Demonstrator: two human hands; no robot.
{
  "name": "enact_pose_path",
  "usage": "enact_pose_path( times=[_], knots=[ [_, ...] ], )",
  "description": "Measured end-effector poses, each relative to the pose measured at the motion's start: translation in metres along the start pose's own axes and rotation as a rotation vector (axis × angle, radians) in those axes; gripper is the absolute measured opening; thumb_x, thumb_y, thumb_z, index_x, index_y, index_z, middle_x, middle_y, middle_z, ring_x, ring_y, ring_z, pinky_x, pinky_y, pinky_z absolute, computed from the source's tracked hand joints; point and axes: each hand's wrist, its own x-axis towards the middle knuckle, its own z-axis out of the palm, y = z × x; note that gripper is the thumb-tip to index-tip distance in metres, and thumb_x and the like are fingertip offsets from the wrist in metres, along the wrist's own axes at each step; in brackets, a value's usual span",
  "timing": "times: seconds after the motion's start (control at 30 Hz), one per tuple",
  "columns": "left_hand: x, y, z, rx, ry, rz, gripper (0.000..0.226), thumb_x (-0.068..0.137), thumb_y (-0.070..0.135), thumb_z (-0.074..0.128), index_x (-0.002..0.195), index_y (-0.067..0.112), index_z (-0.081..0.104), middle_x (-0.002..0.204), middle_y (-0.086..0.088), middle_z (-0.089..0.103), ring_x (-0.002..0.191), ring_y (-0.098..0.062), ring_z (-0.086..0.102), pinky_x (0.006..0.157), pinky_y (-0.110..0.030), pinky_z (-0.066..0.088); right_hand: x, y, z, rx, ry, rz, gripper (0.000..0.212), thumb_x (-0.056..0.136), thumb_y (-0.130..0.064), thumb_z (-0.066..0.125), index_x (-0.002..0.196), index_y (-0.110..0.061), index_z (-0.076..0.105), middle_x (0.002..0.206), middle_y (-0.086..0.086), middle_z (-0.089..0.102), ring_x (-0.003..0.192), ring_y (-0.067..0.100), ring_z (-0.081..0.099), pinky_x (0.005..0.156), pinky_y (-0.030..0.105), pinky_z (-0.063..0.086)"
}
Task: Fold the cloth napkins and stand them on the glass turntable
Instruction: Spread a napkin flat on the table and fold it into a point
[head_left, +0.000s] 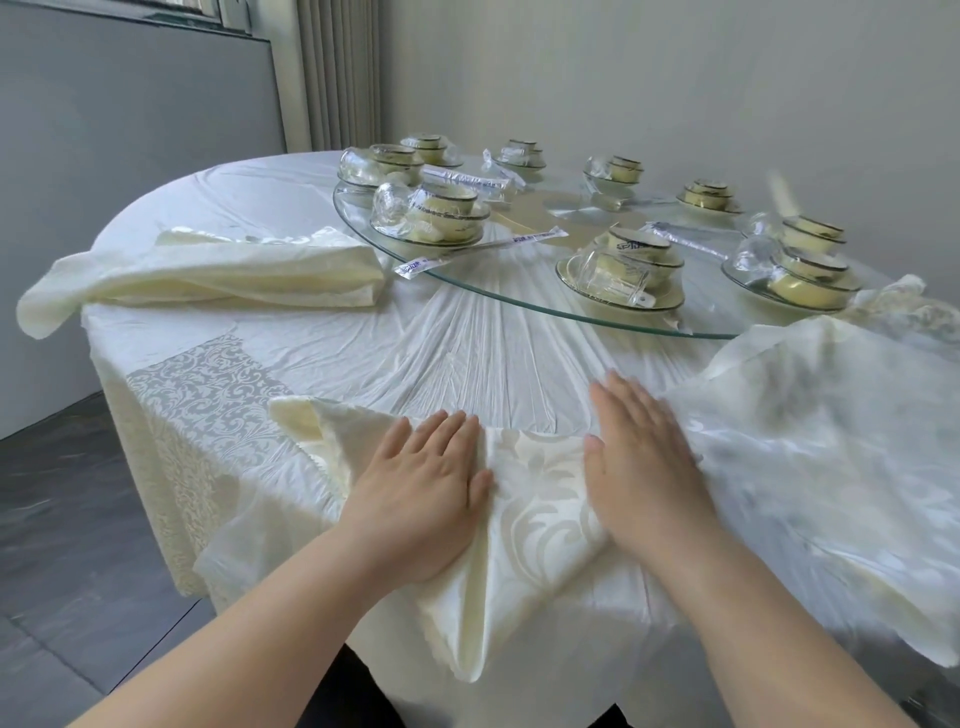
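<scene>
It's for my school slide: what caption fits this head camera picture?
Left hand and right hand lie flat on a napkin on the table, before the turntable of wrapped dishes.

Reaching in from the bottom corners with the left forearm (260, 629) and right forearm (774, 623), both bare, angling toward each other. Laying the left hand (421, 499) flat, palm down, fingers straight and pretty much together, thumb sticking out to the right. Laying the right hand (639, 467) flat too, palm down, fingers pointing away, looking a bit blurry. Not touching each other, just sitting side by side.
</scene>
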Motion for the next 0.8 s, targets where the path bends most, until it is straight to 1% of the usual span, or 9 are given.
enact_pose_path(
  times=[0.07, 0.13, 0.23, 0.3, 0.37, 0.43, 0.53, 0.63, 0.8],
  knots=[
    [-0.001, 0.000, 0.000, -0.034, 0.053, 0.000, 0.053, 0.098, 0.037, 0.003, 0.148, 0.017, -0.002, 0.156, 0.005, 0.001, 0.142, -0.006, -0.003, 0.110, -0.020, -0.009, 0.006, -0.026, 0.003, 0.188, -0.043, -0.161, 0.050, 0.099, -0.012, 0.027, 0.146, -0.016, 0.012, 0.155, -0.003, 0.004, 0.142, 0.007, 0.002, 0.109, 0.015, -0.005],
    [-0.001, -0.002, 0.000, -0.119, 0.115, -0.015, 0.051, 0.099, 0.030, 0.007, 0.147, 0.016, 0.000, 0.156, 0.004, 0.003, 0.142, -0.006, 0.001, 0.108, -0.015, -0.007, 0.010, -0.042, 0.013, 0.310, -0.131, -0.216, 0.046, 0.099, -0.012, 0.027, 0.145, -0.015, 0.020, 0.154, -0.002, 0.014, 0.140, 0.007, 0.012, 0.108, 0.012, 0.000],
    [-0.002, -0.005, -0.003, -0.282, 0.164, -0.068, 0.054, 0.095, 0.028, 0.010, 0.147, 0.014, 0.004, 0.155, 0.003, 0.004, 0.141, -0.005, 0.002, 0.103, -0.008, -0.007, 0.014, -0.044, 0.032, 0.224, -0.174, -0.240, 0.046, 0.100, -0.025, 0.017, 0.146, -0.022, 0.015, 0.154, -0.006, 0.013, 0.141, 0.004, 0.009, 0.112, 0.020, -0.002],
    [0.000, -0.005, -0.004, -0.273, 0.179, -0.089, 0.071, 0.078, 0.032, 0.004, 0.146, 0.014, 0.002, 0.155, 0.003, 0.002, 0.141, -0.005, -0.001, 0.099, -0.006, -0.011, 0.014, -0.042, 0.036, 0.137, -0.199, -0.263, 0.059, 0.088, -0.035, 0.001, 0.147, -0.030, 0.007, 0.155, -0.009, 0.005, 0.141, 0.004, 0.003, 0.113, 0.023, -0.006],
    [0.002, -0.005, -0.003, -0.182, 0.166, -0.101, 0.075, 0.075, 0.037, 0.000, 0.147, 0.016, -0.001, 0.155, 0.004, -0.001, 0.141, -0.005, -0.005, 0.101, -0.010, -0.013, 0.013, -0.044, 0.035, 0.092, -0.220, -0.266, 0.071, 0.076, -0.036, -0.001, 0.146, -0.033, 0.007, 0.155, -0.009, 0.001, 0.142, 0.005, -0.001, 0.112, 0.024, -0.008],
    [0.006, -0.005, -0.003, -0.082, 0.125, -0.102, 0.068, 0.084, 0.043, -0.007, 0.148, 0.018, 0.000, 0.156, 0.005, 0.000, 0.142, -0.006, -0.005, 0.108, -0.019, -0.011, 0.014, -0.045, 0.034, 0.065, -0.223, -0.266, 0.073, 0.073, -0.036, -0.001, 0.146, -0.033, 0.010, 0.155, -0.008, 0.000, 0.142, 0.006, -0.002, 0.112, 0.025, -0.009],
    [0.004, -0.010, -0.004, -0.017, 0.030, -0.126, 0.056, 0.099, 0.041, 0.014, 0.148, 0.018, 0.002, 0.156, 0.004, 0.001, 0.142, -0.008, -0.006, 0.112, -0.025, -0.007, 0.013, -0.044, 0.035, 0.055, -0.218, -0.267, 0.076, 0.071, -0.037, -0.004, 0.146, -0.033, 0.009, 0.155, -0.009, -0.002, 0.141, 0.005, -0.004, 0.111, 0.024, -0.011],
    [-0.003, -0.023, -0.005, 0.011, 0.018, -0.167, 0.062, 0.097, 0.047, 0.017, 0.148, 0.017, -0.002, 0.156, 0.004, -0.004, 0.142, -0.007, -0.009, 0.111, -0.023, -0.009, 0.014, -0.045, 0.036, 0.050, -0.196, -0.272, 0.093, 0.057, -0.044, -0.016, 0.146, -0.034, 0.008, 0.155, -0.009, -0.002, 0.141, 0.004, -0.004, 0.110, 0.023, -0.011],
    [-0.016, -0.064, -0.016, 0.022, 0.020, -0.351, 0.063, 0.096, 0.048, 0.014, 0.147, 0.016, -0.006, 0.155, 0.003, -0.009, 0.141, -0.008, -0.010, 0.112, -0.026, -0.009, 0.012, -0.046, 0.035, 0.057, -0.194, -0.282, 0.086, 0.063, -0.042, -0.013, 0.146, -0.032, 0.007, 0.155, -0.009, -0.003, 0.141, 0.004, -0.006, 0.109, 0.022, -0.013]
  ],
)
